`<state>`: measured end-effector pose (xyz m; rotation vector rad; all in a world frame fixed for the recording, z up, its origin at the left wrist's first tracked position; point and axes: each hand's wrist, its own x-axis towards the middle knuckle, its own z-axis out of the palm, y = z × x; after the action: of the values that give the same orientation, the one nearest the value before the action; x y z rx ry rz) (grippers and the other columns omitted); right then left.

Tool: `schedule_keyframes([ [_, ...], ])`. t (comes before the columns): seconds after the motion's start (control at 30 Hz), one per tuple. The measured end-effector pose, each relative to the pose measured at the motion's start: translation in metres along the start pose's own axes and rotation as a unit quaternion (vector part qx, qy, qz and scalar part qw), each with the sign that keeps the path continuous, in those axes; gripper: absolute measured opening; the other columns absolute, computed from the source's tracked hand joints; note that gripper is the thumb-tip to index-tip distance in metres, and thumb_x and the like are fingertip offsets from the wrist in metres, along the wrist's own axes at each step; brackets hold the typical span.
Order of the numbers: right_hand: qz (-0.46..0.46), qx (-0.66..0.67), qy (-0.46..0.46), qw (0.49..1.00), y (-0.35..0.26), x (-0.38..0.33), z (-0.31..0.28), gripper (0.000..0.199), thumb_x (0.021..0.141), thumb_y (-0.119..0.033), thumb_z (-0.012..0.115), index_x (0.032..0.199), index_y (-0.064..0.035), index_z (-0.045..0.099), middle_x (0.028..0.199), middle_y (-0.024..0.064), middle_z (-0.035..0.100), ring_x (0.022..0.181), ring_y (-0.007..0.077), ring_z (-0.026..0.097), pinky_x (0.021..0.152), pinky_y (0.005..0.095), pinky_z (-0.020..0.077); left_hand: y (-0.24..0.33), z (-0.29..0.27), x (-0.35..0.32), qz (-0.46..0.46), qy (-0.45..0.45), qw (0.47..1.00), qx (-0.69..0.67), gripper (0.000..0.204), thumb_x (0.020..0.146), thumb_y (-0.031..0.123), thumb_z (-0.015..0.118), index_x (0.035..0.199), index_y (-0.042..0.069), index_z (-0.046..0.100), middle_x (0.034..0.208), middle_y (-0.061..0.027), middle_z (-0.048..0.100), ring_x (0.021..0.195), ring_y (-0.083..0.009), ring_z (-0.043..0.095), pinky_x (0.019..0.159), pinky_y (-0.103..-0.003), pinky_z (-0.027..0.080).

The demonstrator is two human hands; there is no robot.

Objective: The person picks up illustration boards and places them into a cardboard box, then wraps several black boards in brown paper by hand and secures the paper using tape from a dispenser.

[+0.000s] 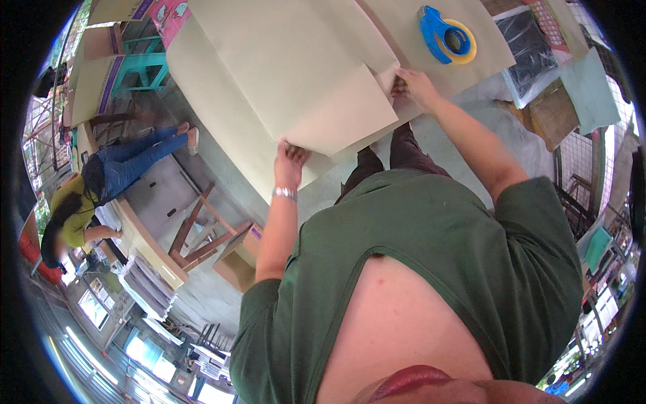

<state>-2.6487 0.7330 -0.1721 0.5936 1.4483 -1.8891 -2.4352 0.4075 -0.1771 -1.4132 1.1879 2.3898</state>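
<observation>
A large flattened brown cardboard box [289, 67] with creased flaps lies in front of me. At its near left edge, my left hand [291, 163] is closed on the cardboard, thumb on top and fingers curled at the rim. Further right, my right hand [414, 87] pinches the side of a flap, its fingertips partly hidden by the board. Beyond that hand, a blue tape dispenser [435, 34] with a yellowish tape roll [469, 50] rests on another part of the cardboard. Neither hand touches the dispenser.
At the left, a person [77, 202] in a yellow-green top and jeans stands by a wooden table [151, 239]. A green stool [142, 66] and stacked cartons [91, 84] stand at the far left. A black plastic-wrapped pack [528, 50] lies at the right.
</observation>
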Motion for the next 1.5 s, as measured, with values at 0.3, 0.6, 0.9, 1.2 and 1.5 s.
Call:
schedule_keyframes([
  [0.3, -0.015, -0.346, -0.321, 0.881, 0.086, -0.081, 0.026, 0.018, 0.083, -0.017, 0.063, 0.083, 0.0006, 0.068, 0.078, 0.0084, 0.067, 0.073, 0.0136, 0.063, 0.068, 0.0292, 0.0490, 0.041, 0.028, 0.028, -0.089, 0.039, 0.995, -0.013, 0.040, 0.088, 0.030, 0.062, 0.112, 0.001, 0.050, 0.113, -0.0132, 0.056, 0.104, -0.0251, 0.056, 0.093, -0.042, 0.046],
  [0.6, -0.406, -0.544, -0.315, 0.663, -0.031, -0.009, 0.178, 0.043, 0.095, -0.041, 0.041, 0.131, -0.0201, 0.050, 0.135, 0.0066, 0.047, 0.129, 0.0239, 0.039, 0.106, 0.0426, 0.0317, 0.057, 0.029, 0.025, -0.097, 0.085, 0.992, 0.017, 0.045, 0.089, 0.036, 0.060, 0.115, 0.001, 0.050, 0.109, -0.0134, 0.058, 0.101, -0.0270, 0.057, 0.087, -0.043, 0.051],
  [0.9, -0.447, -0.799, -0.250, 0.315, 0.023, 0.035, 0.207, 0.058, 0.093, -0.054, 0.029, 0.145, -0.0375, 0.011, 0.154, -0.0064, 0.005, 0.142, 0.0211, 0.004, 0.112, 0.0570, 0.0022, 0.026, 0.023, 0.023, -0.019, -0.009, 0.998, -0.067, 0.031, 0.092, 0.021, 0.055, 0.115, 0.000, 0.052, 0.111, -0.0116, 0.059, 0.098, -0.0232, 0.060, 0.081, -0.039, 0.052],
  [1.2, -0.448, -0.803, -0.236, 0.313, 0.020, 0.038, 0.207, 0.058, 0.093, -0.054, 0.031, 0.145, -0.0365, 0.014, 0.154, -0.0051, 0.008, 0.142, 0.0218, 0.006, 0.112, 0.0574, 0.0026, -0.078, 0.080, -0.066, -0.094, -0.192, 0.972, 0.093, 0.020, 0.090, 0.012, 0.051, 0.096, -0.004, 0.062, 0.089, -0.0132, 0.067, 0.081, -0.0252, 0.065, 0.074, -0.036, 0.052],
  [1.5, -0.484, -0.751, -0.291, 0.343, -0.014, 0.040, 0.139, 0.064, 0.087, -0.052, 0.046, 0.143, -0.0289, 0.025, 0.151, -0.0019, 0.019, 0.140, 0.0208, 0.016, 0.114, 0.0494, 0.0102, 0.051, -0.009, 0.015, 0.435, 0.084, 0.439, 0.781, 0.057, 0.091, 0.038, 0.049, 0.142, 0.018, 0.031, 0.147, -0.0027, 0.030, 0.135, -0.0214, 0.026, 0.109, -0.050, 0.020],
])
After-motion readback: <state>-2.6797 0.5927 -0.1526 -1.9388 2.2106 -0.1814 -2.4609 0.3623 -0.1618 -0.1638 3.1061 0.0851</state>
